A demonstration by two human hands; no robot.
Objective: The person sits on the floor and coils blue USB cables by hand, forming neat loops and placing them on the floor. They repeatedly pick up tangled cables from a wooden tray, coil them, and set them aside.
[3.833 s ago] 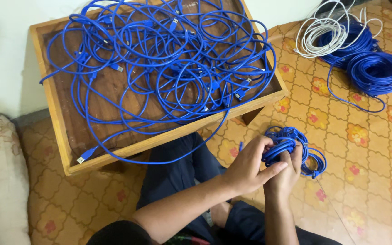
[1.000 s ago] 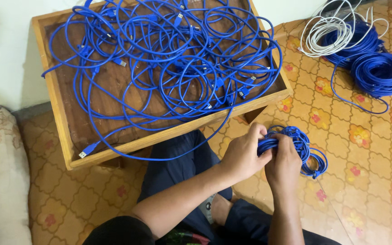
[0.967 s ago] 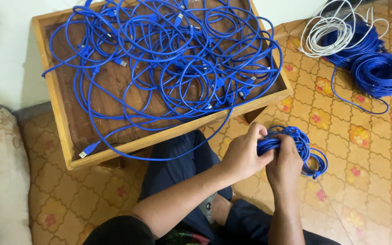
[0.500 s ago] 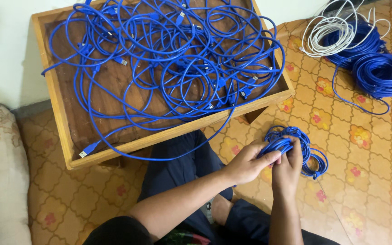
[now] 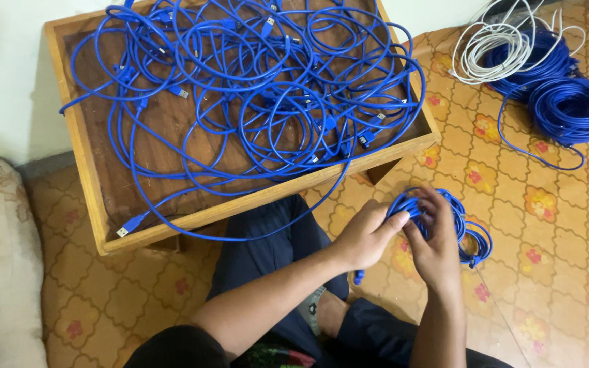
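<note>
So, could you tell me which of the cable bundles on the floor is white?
The white cable bundle at the top right, lying against the blue coils; every other bundle, including the one in both hands, is blue.

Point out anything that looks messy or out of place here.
The blue cables on the wooden table lie in one loose tangle, and a loop droops past the front edge. Both hands, left hand and right hand, hold a neat coiled bundle.

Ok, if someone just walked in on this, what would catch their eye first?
The big tangle of blue cables sprawled over the low wooden table, one loop hanging over its front edge. Then the left hand and right hand gripping a small blue cable bundle above the patterned floor. Far right lie coiled blue cables and a white cable.
</note>
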